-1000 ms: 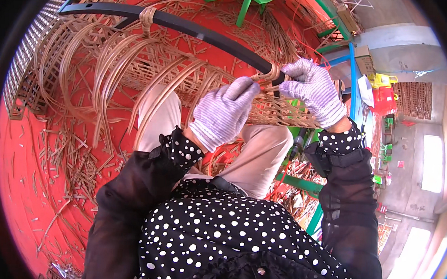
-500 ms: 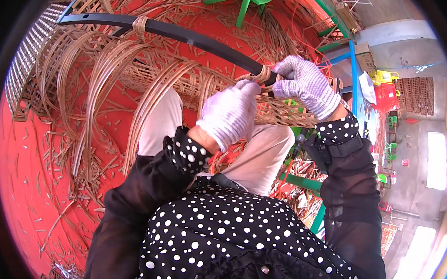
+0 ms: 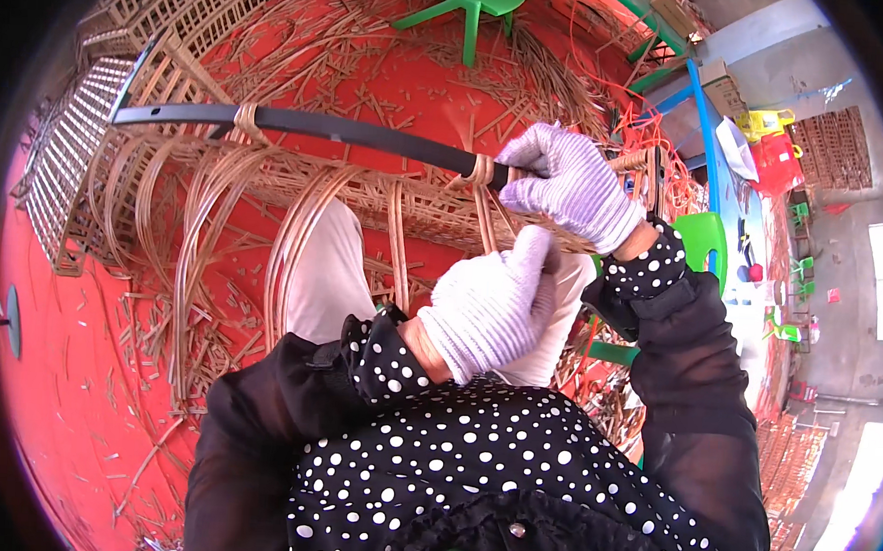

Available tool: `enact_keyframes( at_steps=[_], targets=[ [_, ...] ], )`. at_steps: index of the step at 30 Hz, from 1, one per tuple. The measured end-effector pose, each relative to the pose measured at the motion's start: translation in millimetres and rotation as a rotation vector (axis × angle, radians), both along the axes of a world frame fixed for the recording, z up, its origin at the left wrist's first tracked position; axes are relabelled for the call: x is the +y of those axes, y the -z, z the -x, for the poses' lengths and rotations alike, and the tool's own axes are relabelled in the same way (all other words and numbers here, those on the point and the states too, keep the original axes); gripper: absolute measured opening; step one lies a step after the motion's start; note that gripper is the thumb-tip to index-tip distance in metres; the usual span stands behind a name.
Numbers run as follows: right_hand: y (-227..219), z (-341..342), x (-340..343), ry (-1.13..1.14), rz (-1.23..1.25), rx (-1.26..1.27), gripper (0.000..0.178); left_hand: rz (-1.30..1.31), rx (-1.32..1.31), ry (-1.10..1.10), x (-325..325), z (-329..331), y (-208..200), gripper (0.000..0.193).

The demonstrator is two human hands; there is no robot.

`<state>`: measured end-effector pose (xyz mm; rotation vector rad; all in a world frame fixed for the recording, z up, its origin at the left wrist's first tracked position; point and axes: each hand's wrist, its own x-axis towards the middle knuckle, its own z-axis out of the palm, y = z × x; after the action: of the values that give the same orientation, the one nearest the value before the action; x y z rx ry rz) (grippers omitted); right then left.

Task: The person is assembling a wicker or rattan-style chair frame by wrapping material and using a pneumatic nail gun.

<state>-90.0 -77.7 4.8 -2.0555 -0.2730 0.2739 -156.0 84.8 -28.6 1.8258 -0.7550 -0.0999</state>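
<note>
A dark curved bar [image 3: 369, 135] runs across a half-woven rattan piece [image 3: 386, 199] above my knees. My right hand [image 3: 571, 188], in a pale striped glove, is closed on the bar's right end, thumb and fingers around it. Just left of those fingers, a rattan strand [image 3: 485, 218] is wrapped round the bar and drops toward my body. My left hand [image 3: 490, 302], gloved alike, is closed at the lower end of this strand, near my lap. Another wrap [image 3: 246, 123] binds the bar farther left. Several long loose strands [image 3: 196, 265] arch down left of my knee.
Cut rattan scraps lie over the red floor [image 3: 73, 358]. A green stool [image 3: 473, 6] stands at the far side, and slatted woven panels [image 3: 82, 152] stand at the left. On the right are a green chair back [image 3: 701, 245] and a blue-edged table [image 3: 706, 139].
My left hand has moved down from the bar toward my lap, and the strand now stretches between them. My right hand stays at the bar's end; the bar sits slightly farther left.
</note>
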Motion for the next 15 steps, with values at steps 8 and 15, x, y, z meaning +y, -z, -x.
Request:
enact_keyframes(
  at_steps=[8, 15],
  targets=[
    [9.3, 65.9, 10.9, 0.121, 0.346, -0.432, 0.030, -0.330, -0.247, 0.140, 33.2, -46.4, -74.5, 0.009],
    [19.2, 114.2, 17.5, 0.034, 0.307, -0.593, 0.030, -0.577, 0.128, 0.513, 9.7, -119.9, -54.7, 0.033]
  ],
)
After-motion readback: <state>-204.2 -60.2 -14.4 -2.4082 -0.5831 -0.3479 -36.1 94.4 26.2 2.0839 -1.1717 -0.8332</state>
